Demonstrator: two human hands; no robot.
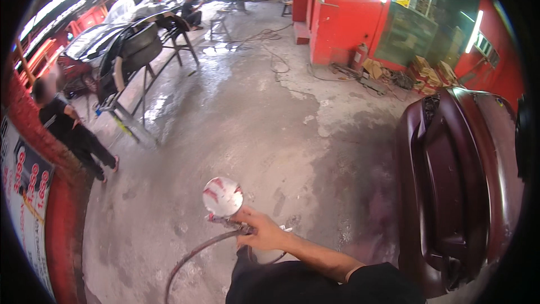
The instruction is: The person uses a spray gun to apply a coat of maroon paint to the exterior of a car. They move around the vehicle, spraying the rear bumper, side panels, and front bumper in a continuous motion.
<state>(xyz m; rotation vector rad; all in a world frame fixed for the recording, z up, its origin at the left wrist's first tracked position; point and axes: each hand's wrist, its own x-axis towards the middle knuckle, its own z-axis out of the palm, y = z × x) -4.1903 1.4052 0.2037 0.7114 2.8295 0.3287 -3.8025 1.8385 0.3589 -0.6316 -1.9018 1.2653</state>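
Observation:
My right hand [262,233] is closed around the handle of a paint spray gun [225,220] at the lower middle. On top of the gun sits a round silver cup [223,196], its lid stained with dark red paint. From the gun a dark air hose [194,252] curves down past the lower edge. The arm reaches in from the lower right, out of a black sleeve. My left hand does not show. At the right, apart from the gun, stands a large glossy maroon car body part [455,174], shaped like a bumper.
A person in dark clothes [73,129] stands at the left by a wall sign [25,208]. Black bumpers [140,42] rest on metal stands. Another person [192,12] crouches farther back. Hoses [270,35] lie on the wet concrete floor. A fire extinguisher [360,56] and cardboard boxes [430,73] line the red wall.

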